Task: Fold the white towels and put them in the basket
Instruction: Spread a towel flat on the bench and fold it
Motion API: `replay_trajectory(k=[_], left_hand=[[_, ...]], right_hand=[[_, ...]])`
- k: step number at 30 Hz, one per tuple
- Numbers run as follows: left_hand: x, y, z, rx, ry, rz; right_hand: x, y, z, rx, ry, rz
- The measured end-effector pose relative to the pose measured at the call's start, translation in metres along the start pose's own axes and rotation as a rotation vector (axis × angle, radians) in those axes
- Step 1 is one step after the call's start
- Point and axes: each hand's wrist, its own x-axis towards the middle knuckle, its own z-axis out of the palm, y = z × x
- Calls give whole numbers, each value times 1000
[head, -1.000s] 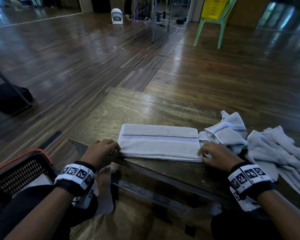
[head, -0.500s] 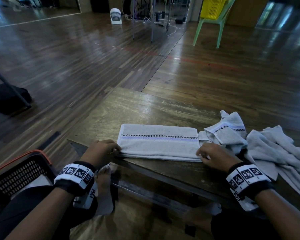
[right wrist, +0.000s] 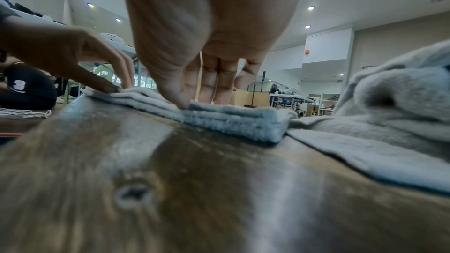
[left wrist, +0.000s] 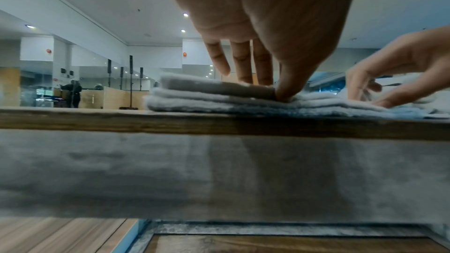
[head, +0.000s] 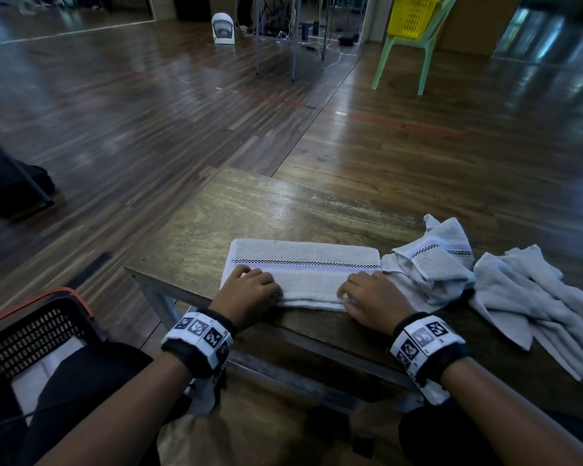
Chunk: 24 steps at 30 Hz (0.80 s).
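Left wrist view shows the left hand (left wrist: 263, 26) with its thumb (left wrist: 284, 91) tucked in at the near edge of the folded towel (left wrist: 219, 93) and its other fingers lying on top, so the hand pinches the top layers near the towel's left end. Right wrist view shows the right hand (right wrist: 207, 32) doing the same near the right end: the thumb (right wrist: 180, 99) pushes in at the near edge and the fingers sit on top, close side by side. Head view shows both hands on the near long edge of the towel, one at each end. The towel is a long, flat white strip in a few layers, with a thin dark dotted line and a pale purple band running along it. It lies on the wooden table (head: 249, 210), close to the near edge. Just to its right, touching it, is a heap of crumpled white towels (head: 505, 284). A black basket (head: 31, 334) with an orange rim sits low on the left, beside the person's knee.
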Motion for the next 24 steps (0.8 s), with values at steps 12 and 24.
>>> replay_trajectory(k=[12,24], left_hand=[[16,17,2,-169,8,0],[-2,-9,0,-41,-46,-30]], right_hand=[[-2,-5,5,255,-2,111],[-14,26,-11,133,-257,169]])
